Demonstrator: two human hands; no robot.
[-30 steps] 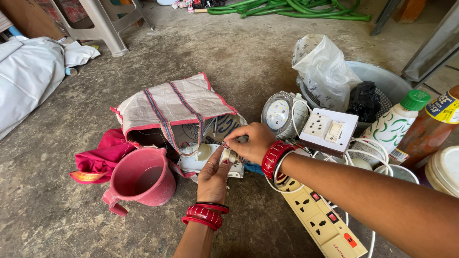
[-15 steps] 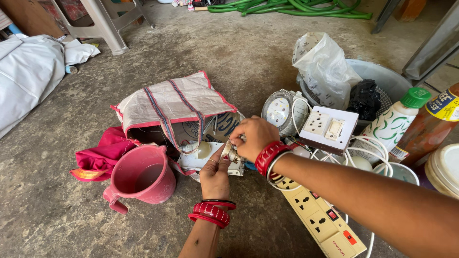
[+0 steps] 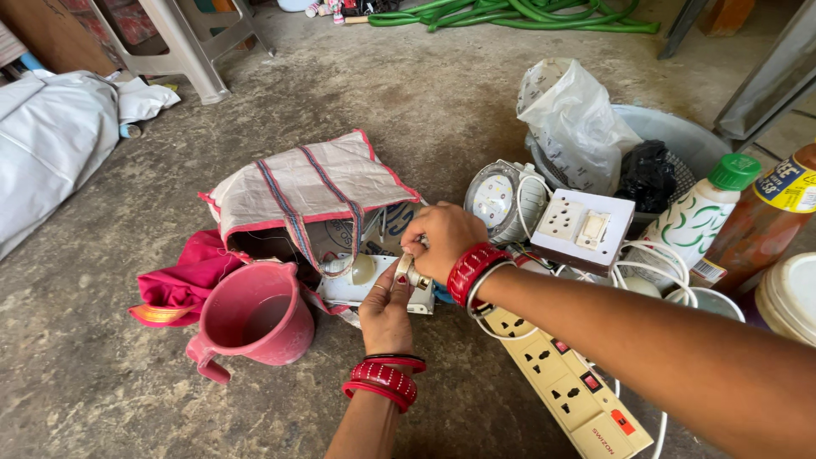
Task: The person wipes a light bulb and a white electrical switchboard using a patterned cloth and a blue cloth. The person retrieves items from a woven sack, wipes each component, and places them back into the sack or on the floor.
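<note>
My left hand and my right hand meet over a small white electrical fitting lying on the concrete floor. Both hands pinch a small metal-and-white part between their fingertips, just above the fitting. Red bangles sit on both wrists. A woven white bag with red trim and striped handles lies just behind the fitting, and a pink plastic mug stands to the left of my left hand.
A cream power strip lies at lower right under my right forearm. A white socket box, round lamp, grey tub with plastic bags, bottles, pink cloth, white sack, green hose.
My hands have shifted slightly left and closer together over the white fitting; the small part stays pinched between them. Nothing else on the floor has moved.
</note>
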